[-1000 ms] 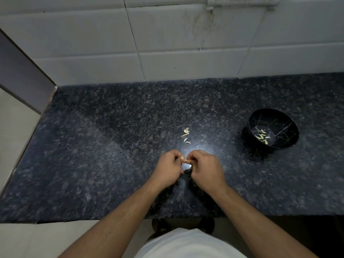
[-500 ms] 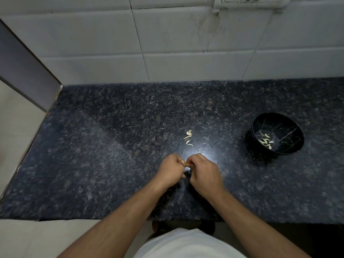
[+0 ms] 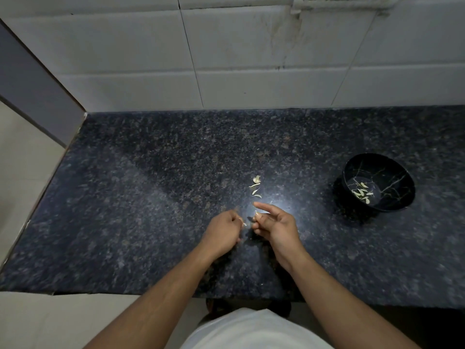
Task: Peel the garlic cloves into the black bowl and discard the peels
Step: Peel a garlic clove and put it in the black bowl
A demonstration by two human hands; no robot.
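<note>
My left hand [image 3: 224, 229] is curled and pinches a thin strip of garlic peel [image 3: 243, 222] at its fingertips. My right hand [image 3: 273, 222] pinches a small garlic clove [image 3: 257, 214] between thumb and middle finger, with the index finger stretched out above it. A small gap separates the two hands. A little pile of peels [image 3: 256, 185] lies on the counter just beyond my hands. The black bowl [image 3: 392, 170] stands to the right, holding several peeled cloves [image 3: 362, 192].
The dark speckled granite counter [image 3: 151, 197] runs to a white tiled wall [image 3: 251, 59] at the back. Its left edge meets a grey panel [image 3: 37, 91] and drops to the floor. The front edge is right at my body.
My hands, which were pressed together around the clove, have pulled apart. A strip of peel came away in my left hand, and my right index finger has straightened.
</note>
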